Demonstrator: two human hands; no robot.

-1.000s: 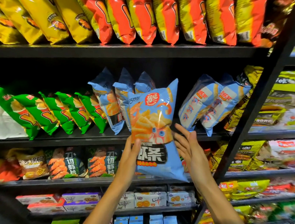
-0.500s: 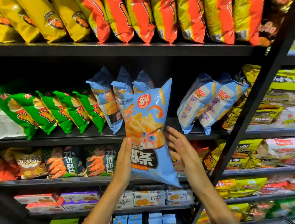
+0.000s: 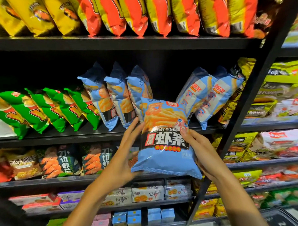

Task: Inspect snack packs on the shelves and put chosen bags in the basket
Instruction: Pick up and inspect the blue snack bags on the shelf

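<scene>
I hold a light-blue shrimp-stick bag (image 3: pixel 163 147) in front of the middle shelf, its printed face towards me. My right hand (image 3: pixel 204 154) grips its right side, thumb on the front and fingers behind. My left hand (image 3: pixel 124 152) lies along the left edge with fairly straight fingers, and the bag's lower left corner rests against the palm. More blue bags (image 3: pixel 111 97) of the same kind stand on the shelf behind. A dark shape (image 3: pixel 283 223) at the bottom right may be the basket's rim.
Yellow and orange bags (image 3: pixel 132 11) fill the top shelf and green bags (image 3: pixel 42 110) stand at the middle left. A black upright post (image 3: pixel 247 107) runs just right of my right hand. Lower shelves hold shrimp-chip bags (image 3: pixel 64 160) and small boxes (image 3: pixel 148 193).
The bag has come down off the shelf row and turned from tilted to nearly square to me. My right thumb has come onto its front. My left hand has shifted lower on the left edge.
</scene>
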